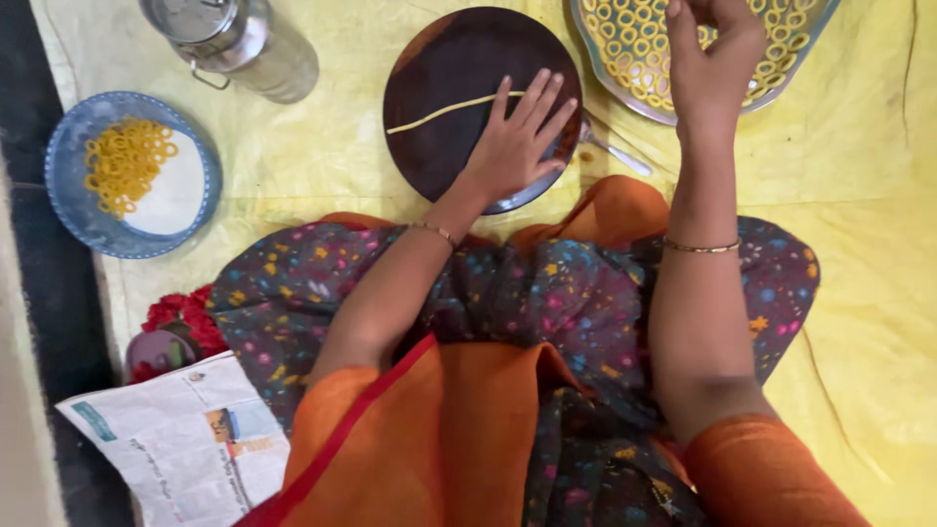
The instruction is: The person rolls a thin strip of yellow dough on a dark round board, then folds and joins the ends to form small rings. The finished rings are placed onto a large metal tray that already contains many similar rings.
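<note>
My left hand (515, 140) lies flat, fingers apart, on a round dark wooden board (439, 68), its fingertips on one end of a thin rolled strand of pale yellow dough (439, 112). My right hand (714, 54) is raised over a metal tray (798, 60) filled with several small yellow dough rings (630, 44); its fingers are pinched together, and I cannot tell whether a bit of dough is between them. A thin bangle sits on each wrist.
A blue plate (73, 210) at the left holds white cloth and more dough rings. A steel lidded container (239, 39) lies at the top. A metal spoon (615, 151) pokes out beside the board. Folded newspaper (185, 444) and red flowers (185, 317) lie lower left, all on yellow cloth (869, 176).
</note>
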